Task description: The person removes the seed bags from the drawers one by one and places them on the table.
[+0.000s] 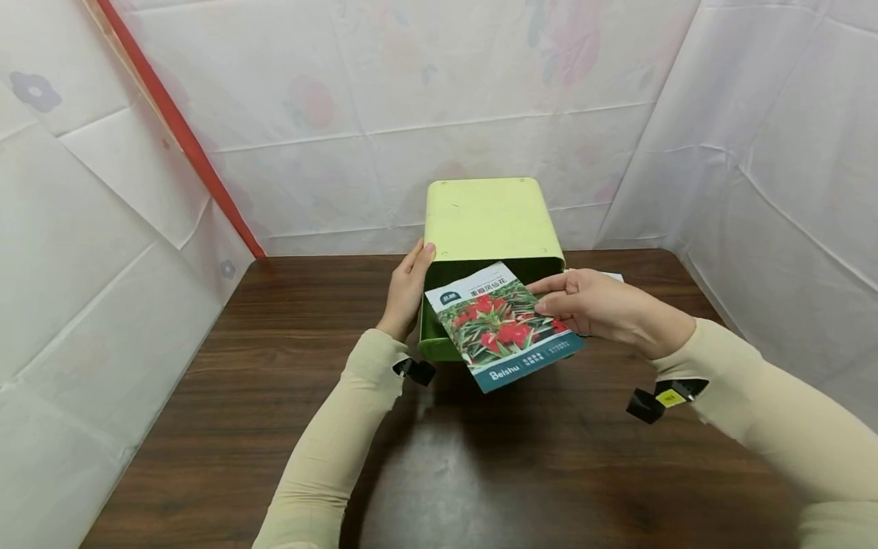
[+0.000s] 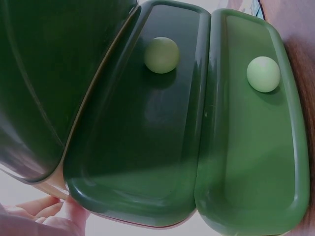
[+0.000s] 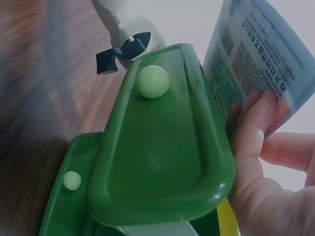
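A yellow-green box (image 1: 490, 217) stands toward the back of the table, its dark green front partly hidden behind a seed packet. Two green panels with round pale knobs show up close: one panel (image 2: 133, 147) and, beside it, another panel (image 2: 256, 162) in the left wrist view. My left hand (image 1: 408, 290) rests against the box's left side near the front edge. With thumb and fingers, my right hand (image 1: 597, 309) pinches the seed packet (image 1: 507, 332), printed with red flowers, tilted before the box. Its printed back faces the right wrist view.
Behind the right hand, a white flat item (image 1: 613, 276) peeks out, mostly hidden. The dark wood table (image 1: 309, 305) meets white floral sheeting (image 1: 329, 175) at the back and sides. A red strip (image 1: 181, 130) runs down the back left corner.
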Action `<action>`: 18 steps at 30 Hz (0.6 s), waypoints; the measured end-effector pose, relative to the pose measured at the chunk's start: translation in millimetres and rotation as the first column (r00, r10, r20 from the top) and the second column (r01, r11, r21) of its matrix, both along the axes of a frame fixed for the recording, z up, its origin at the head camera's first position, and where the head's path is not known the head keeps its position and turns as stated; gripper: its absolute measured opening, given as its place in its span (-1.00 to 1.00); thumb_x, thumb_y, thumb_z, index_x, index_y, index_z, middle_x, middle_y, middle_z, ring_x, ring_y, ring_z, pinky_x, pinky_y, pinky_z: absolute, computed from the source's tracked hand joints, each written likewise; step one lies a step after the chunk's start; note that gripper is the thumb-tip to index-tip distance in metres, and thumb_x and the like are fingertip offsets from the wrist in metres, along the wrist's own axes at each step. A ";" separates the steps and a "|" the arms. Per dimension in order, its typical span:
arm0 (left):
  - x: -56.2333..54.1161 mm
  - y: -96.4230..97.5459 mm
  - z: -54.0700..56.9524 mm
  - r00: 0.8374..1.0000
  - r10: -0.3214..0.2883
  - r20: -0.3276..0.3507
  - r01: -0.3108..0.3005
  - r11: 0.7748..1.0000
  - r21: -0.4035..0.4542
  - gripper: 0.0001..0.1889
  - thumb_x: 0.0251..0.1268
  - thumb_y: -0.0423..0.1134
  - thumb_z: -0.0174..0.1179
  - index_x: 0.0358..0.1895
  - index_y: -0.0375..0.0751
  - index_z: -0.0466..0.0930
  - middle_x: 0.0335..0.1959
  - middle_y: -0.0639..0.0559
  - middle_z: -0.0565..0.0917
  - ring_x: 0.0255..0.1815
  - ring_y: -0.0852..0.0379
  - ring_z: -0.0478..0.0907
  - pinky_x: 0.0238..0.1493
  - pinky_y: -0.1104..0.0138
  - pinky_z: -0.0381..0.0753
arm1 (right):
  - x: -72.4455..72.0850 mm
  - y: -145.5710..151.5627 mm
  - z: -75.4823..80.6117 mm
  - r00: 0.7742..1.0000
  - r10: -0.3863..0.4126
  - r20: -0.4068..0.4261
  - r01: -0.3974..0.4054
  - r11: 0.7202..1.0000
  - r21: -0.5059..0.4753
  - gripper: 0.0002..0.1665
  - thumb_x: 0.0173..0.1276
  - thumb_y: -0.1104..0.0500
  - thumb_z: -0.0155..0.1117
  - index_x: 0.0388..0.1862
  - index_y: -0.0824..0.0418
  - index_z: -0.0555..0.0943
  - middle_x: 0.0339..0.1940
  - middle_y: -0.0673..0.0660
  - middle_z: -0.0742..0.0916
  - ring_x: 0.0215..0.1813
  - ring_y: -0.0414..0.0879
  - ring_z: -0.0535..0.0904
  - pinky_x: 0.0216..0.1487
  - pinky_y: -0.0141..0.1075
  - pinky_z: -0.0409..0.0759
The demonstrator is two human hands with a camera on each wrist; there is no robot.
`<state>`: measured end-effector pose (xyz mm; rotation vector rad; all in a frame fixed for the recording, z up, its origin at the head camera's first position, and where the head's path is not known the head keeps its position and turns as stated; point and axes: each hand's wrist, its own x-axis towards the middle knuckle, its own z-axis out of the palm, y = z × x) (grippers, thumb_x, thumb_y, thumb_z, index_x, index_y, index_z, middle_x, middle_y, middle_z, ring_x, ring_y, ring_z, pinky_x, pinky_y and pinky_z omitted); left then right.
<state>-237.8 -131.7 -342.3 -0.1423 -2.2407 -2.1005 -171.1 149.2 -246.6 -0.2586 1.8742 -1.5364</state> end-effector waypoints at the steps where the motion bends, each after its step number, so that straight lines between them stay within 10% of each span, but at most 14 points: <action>1: -0.4 0.1 0.2 1.000 0.007 -0.001 -0.007 1.000 -0.004 -0.22 0.39 0.33 -0.04 0.55 0.02 0.13 0.56 0.11 0.17 0.58 0.13 0.07 0.54 0.15 0.16 | 1.0 1.0 0.9 1.000 -0.001 0.014 0.001 1.000 -0.009 -0.27 0.51 0.25 0.07 0.54 0.39 0.05 -0.19 -0.01 0.76 -0.24 -0.21 0.73 -0.14 -0.30 0.73; 18: 1.0 0.3 0.0 1.000 0.016 -0.002 -0.016 1.000 -0.001 -0.27 0.39 0.33 -0.03 0.53 0.12 0.16 0.56 0.13 0.18 0.58 0.15 0.07 0.55 0.21 0.14 | 6.0 29.3 19.2 0.986 -0.169 -0.004 0.166 0.972 -0.169 -0.81 0.50 0.23 0.13 0.03 0.24 0.52 -0.21 0.08 0.80 -0.31 -0.16 0.74 -0.45 -0.40 0.67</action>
